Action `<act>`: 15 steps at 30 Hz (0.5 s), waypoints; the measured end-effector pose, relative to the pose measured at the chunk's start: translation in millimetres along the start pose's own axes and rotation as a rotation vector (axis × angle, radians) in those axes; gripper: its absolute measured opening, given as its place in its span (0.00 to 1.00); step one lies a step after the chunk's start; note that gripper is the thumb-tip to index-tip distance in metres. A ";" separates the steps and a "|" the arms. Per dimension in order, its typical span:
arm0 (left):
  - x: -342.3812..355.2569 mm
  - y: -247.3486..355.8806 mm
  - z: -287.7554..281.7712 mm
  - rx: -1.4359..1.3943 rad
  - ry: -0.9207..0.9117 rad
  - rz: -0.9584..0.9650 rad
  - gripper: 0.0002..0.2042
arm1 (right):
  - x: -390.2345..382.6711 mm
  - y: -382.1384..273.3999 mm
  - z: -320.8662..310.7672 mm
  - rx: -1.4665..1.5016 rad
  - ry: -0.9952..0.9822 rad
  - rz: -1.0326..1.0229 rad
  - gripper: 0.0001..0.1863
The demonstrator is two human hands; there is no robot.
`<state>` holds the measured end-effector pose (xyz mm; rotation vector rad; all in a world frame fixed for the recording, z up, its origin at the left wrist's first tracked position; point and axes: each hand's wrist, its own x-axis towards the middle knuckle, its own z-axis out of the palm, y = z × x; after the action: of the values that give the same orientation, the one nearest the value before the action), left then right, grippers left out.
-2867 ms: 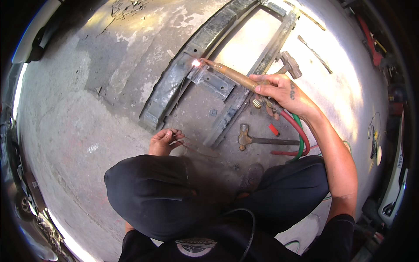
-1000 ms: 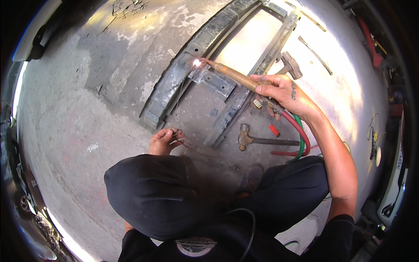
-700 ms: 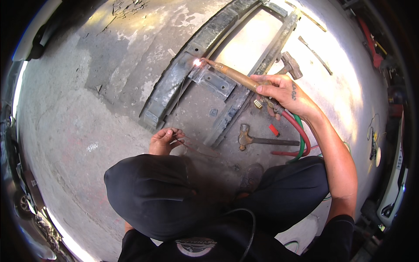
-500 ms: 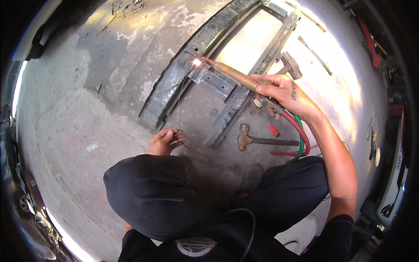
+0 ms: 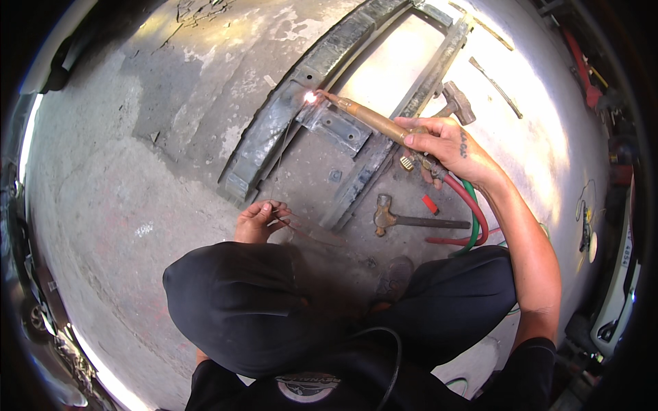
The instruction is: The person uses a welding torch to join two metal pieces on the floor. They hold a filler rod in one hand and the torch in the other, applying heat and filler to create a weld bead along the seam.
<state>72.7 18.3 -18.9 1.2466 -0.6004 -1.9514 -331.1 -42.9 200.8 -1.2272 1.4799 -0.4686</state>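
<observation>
My right hand (image 5: pixel 445 146) is closed round a brass gas welding torch (image 5: pixel 373 118), whose tip points left at a bright glowing spot on a dark metal frame (image 5: pixel 271 130). A bracket plate with holes (image 5: pixel 336 130) joins the frame's curved beam to its straight rail (image 5: pixel 360 185), close to that spot. In my left hand (image 5: pixel 260 218), lower left of the frame, a thin filler wire (image 5: pixel 280 161) is pinched between the fingers. The wire runs up toward the glow, and its far end is lost in the glare. Red (image 5: pixel 473 201) and green hoses (image 5: pixel 474 222) trail from the torch.
A ball-peen hammer (image 5: pixel 425 222) lies on the concrete below the rail, near a small red piece (image 5: pixel 430 203). Right of the frame are a heavy hammer head (image 5: pixel 458 104) and a long metal bar (image 5: pixel 495 87). My dark-trousered knees (image 5: pixel 226 301) frame the near floor.
Hardly anything differs. The glowing spot has shifted very slightly and the wire with it; both hands keep their places.
</observation>
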 end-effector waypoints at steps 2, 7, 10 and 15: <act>-0.3 0.0 0.1 -0.004 0.001 0.002 0.12 | 0.6 1.1 0.2 0.003 0.000 -0.006 0.30; 0.0 -0.8 1.0 -0.007 0.008 0.002 0.12 | 1.8 1.3 -4.4 -0.038 -0.033 0.021 0.32; -0.4 0.1 1.3 -0.006 0.008 0.002 0.12 | 1.3 0.7 -3.3 -0.028 -0.028 0.034 0.32; -0.5 0.7 2.4 0.000 0.009 0.005 0.12 | 0.1 1.5 -3.4 -0.005 -0.022 0.017 0.32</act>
<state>70.9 18.2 -17.1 1.2518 -0.5990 -1.9406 -334.8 -43.5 200.6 -1.2197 1.4720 -0.4388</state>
